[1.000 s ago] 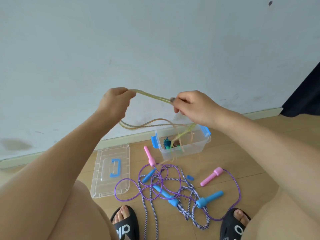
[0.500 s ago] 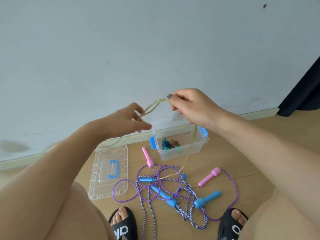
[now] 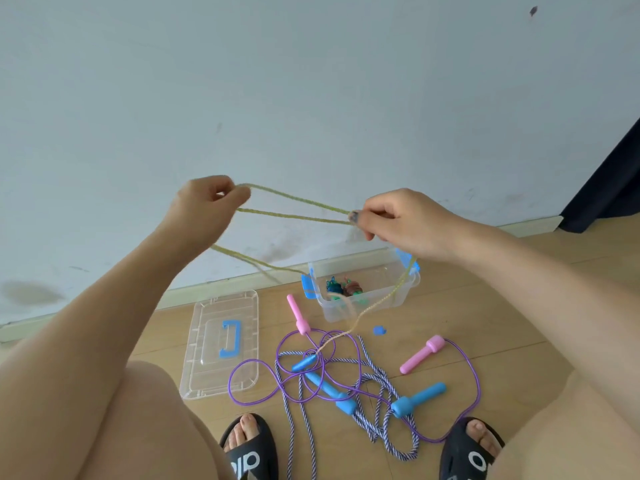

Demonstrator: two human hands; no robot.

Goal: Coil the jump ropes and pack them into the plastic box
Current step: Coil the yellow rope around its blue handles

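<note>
1. Step in hand, my read: coiling the yellow-green rope [image 3: 294, 211] in the air by folding it into loops between both hands.
2. Left hand [image 3: 207, 202] pinches the loop ends at about 9 o'clock of the span, thumb and fingers curled on the rope.
3. Right hand [image 3: 405, 220] pinches the other end at about 3 o'clock, fingers curled round the strands.
4. 2 strands run nearly taut between the hands; a lower loop sags from the left hand toward 5 o'clock, blurred.
5. Free tail hangs from the right hand toward 7 o'clock, crosses in front of the plastic box [image 3: 388, 306] and reaches the floor pile.
6. To do it well, likely: keep loops the same length, gather each new pass into 1 hand, and lift the tail clear so it does not snag the purple rope [image 3: 249, 400] or the striped rope [image 3: 304, 420].
7. Loops should end up short enough for the box, which already holds small bundles.
8. Box sits on the floor at 6 o'clock below the right hand, near the wall; lid [image 3: 221, 344] lies beside it, at 8 o'clock from the box.
9. Pink handles [image 3: 298, 315] and blue handles [image 3: 419, 400] lie in the pile, not yet packed.
</note>
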